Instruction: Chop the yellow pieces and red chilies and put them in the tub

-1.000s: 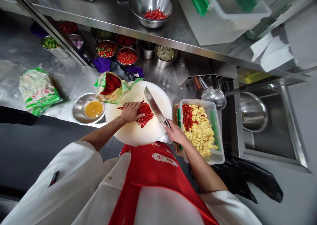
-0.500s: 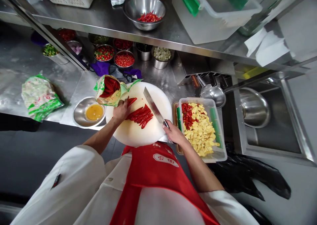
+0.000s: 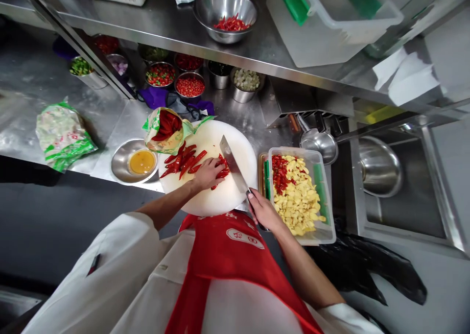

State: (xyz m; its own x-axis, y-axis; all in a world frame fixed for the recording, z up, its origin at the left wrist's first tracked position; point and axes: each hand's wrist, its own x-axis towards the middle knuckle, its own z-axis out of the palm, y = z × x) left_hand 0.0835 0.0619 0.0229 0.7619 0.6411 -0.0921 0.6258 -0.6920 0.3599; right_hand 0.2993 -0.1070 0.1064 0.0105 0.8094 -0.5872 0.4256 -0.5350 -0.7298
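My right hand grips the dark handle of a broad-bladed cleaver, whose blade points away from me over the right part of a round white cutting board. Fingers bent, my left hand holds down a bunch of long red chilies just left of the blade. The palm hides part of this bunch. More red chilies lie loose on the board's left side. Behind them an open green-and-white plastic bag, with whole chilies inside, rests at the board's edge.
Right of the board stands a clear tub of sliced yellow pieces and cut chili. A steel bowl of orange liquid sits left. Several small pots stand beneath a steel shelf. A sink is at far right.
My left hand has moved right from the bag's side onto the chilies near the blade. More chilies now lie spread on the board's left. The cleaver stays in my right hand.
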